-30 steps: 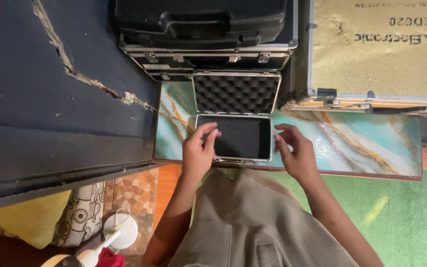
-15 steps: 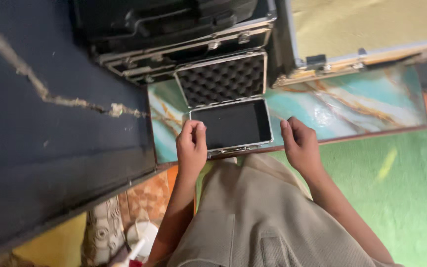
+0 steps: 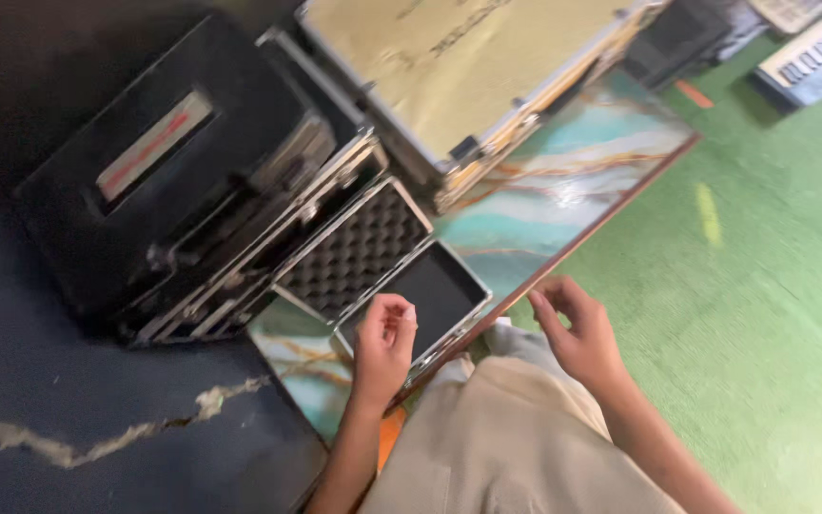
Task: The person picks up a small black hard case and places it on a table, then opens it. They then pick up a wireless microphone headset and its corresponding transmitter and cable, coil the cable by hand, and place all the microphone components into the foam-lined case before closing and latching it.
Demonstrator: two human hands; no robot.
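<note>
Head view: the fingers of the left hand (image 3: 384,345) are curled loosely inward with the tips drawn toward the thumb, grasping nothing that shows; the picture is too blurred to tell whether they pinch anything small. That hand hovers at the lower middle of the frame, over the near edge of the small open case (image 3: 384,271). The right hand (image 3: 577,333), just right of centre, has its fingers bent and half released, empty as far as can be seen, held apart from the case and over the edge of the marbled board (image 3: 563,186).

The small open case lies on that board at the centre of the frame, its dark tray toward the hands and its lid, lined with grey egg-crate foam, tilted back toward the upper left. Behind the lid, in the upper left, stands a stack of larger black cases with metal trim (image 3: 173,190). A big flat case with a yellowish top (image 3: 459,62) fills the upper middle. Green floor (image 3: 773,314) spreads to the right. Beige trousers (image 3: 506,447) fill the lower middle, and a dark cracked surface (image 3: 97,419) takes the lower left.
</note>
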